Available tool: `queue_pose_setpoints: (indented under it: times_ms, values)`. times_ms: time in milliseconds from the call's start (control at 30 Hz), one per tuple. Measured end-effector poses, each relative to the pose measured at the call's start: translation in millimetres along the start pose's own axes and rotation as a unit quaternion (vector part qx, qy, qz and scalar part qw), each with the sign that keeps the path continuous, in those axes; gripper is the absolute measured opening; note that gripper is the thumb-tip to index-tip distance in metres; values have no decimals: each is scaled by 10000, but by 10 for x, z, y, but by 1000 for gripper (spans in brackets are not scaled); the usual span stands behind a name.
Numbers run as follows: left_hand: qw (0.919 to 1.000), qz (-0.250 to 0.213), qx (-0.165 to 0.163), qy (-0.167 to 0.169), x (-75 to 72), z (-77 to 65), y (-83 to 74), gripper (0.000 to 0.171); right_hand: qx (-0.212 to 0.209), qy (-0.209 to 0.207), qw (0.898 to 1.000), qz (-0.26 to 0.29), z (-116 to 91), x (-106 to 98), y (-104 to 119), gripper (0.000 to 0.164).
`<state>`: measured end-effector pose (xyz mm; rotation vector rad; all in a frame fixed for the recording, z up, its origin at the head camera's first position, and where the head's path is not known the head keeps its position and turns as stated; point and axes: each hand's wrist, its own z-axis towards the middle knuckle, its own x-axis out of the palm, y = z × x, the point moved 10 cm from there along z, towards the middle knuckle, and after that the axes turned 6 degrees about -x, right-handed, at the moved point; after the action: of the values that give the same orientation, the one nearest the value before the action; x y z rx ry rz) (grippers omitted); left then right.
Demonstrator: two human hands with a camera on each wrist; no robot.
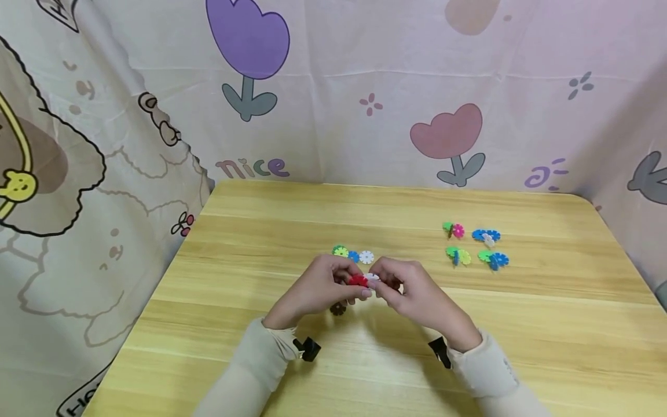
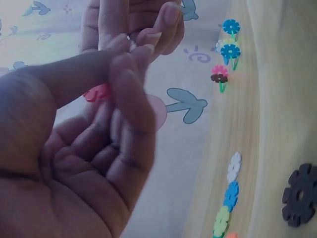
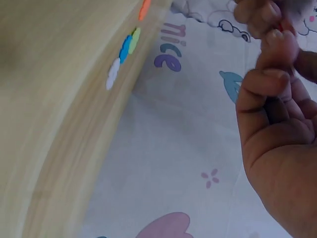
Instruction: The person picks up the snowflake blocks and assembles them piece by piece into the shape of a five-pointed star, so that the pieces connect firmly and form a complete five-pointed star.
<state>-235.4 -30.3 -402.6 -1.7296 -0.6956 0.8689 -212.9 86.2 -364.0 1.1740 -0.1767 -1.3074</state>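
Observation:
Over the table, my left hand [image 1: 322,286] pinches a red notched plastic disc [image 1: 358,280]. My right hand [image 1: 417,294] pinches a white notched disc [image 1: 372,277] right against the red one. Whether their slots interlock cannot be seen, as fingertips cover the joint. In the left wrist view a bit of the red disc [image 2: 96,92] shows behind the thumb, while the white one is mostly hidden. A dark brown disc [image 1: 338,308] lies on the table below the left hand. Just beyond the hands lie a yellow-green disc [image 1: 341,251], a blue disc [image 1: 353,256] and another white disc [image 1: 366,257].
Several small clusters of joined discs stand at the right on the wooden table [image 1: 234,243], among them a green, brown and pink cluster [image 1: 458,230] and a blue and white cluster [image 1: 487,236]. An orange disc [image 3: 144,9] shows in the right wrist view. A printed cloth hangs behind.

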Motion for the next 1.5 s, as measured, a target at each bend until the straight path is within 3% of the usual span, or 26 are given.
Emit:
queue_pose_setpoints:
  times_ms: [133, 267, 433, 633, 767, 867, 1067, 1300, 1500]
  values:
    - [9956, -889, -180, -222, -37, 1, 31, 19, 88, -436, 9990, 49, -24, -115, -12, 12]
    - [9905, -1355, -26, -221, -56, 8, 9, 15, 83, -979, 9950, 190, -49, -282, 4, 14]
    - [9954, -899, 307, 122, 17, 23, -57, 29, 14, -1195, 9921, 387, -36, -346, 38, 11]
    - [9926, -500, 526, 973, 188, -14, -90, 39, 160, -1125, 9928, 388, -19, -299, 22, 14]
    - [9948, -506, 478, 738, 136, 8, -51, 34, 159, -1138, 9932, 161, -19, -304, 18, 15]
    - [9949, -838, 348, 435, 72, 45, 1, 34, 84, -1200, 9927, 106, -20, -317, 22, 15]
    - [9859, -1554, 214, 589, 106, 65, 15, 38, 50, -1292, 9913, 239, -13, -321, 30, 10]
    - [9827, -1689, 197, 738, 149, 44, -26, 36, 30, -1412, 9898, 166, -15, -324, 38, 13]
    - [9835, -1706, 134, 582, 156, 42, -31, 37, -285, -1518, 9880, 83, -15, -299, 103, 21]
